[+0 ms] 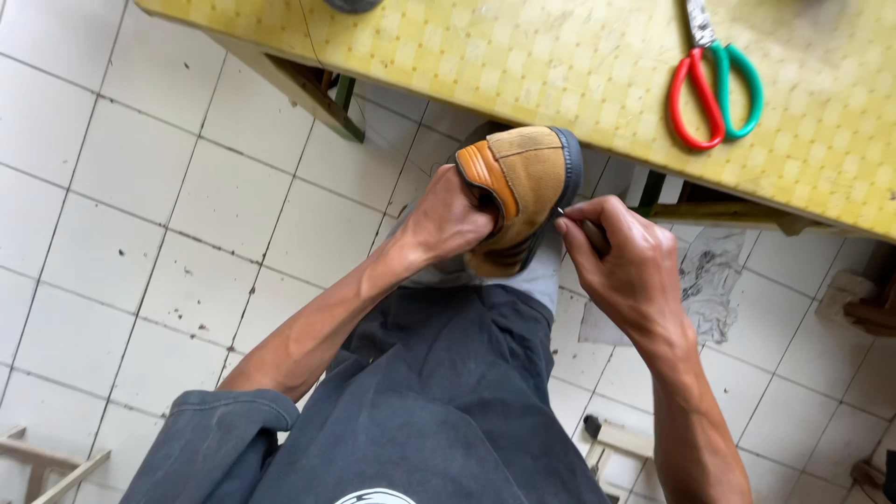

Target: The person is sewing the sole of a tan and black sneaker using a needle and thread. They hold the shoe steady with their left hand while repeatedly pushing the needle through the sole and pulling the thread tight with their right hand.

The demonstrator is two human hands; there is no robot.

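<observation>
A tan suede shoe [525, 182] with an orange heel patch and a dark sole rests on my knee, heel end up, just below the table edge. My left hand [448, 219] grips it from the left, fingers tucked inside the opening. My right hand [623, 266] is closed around a small dark-handled tool [586, 231] whose tip touches the shoe's side near the sole edge. The tool's working end is mostly hidden by my fingers.
A table with a yellow checked covering [523, 56] spans the top, holding red-and-green-handled scissors [714, 89]. White tiled floor [140, 205] lies below, with crumpled paper [709, 280] at right and wooden frame pieces at the bottom corners.
</observation>
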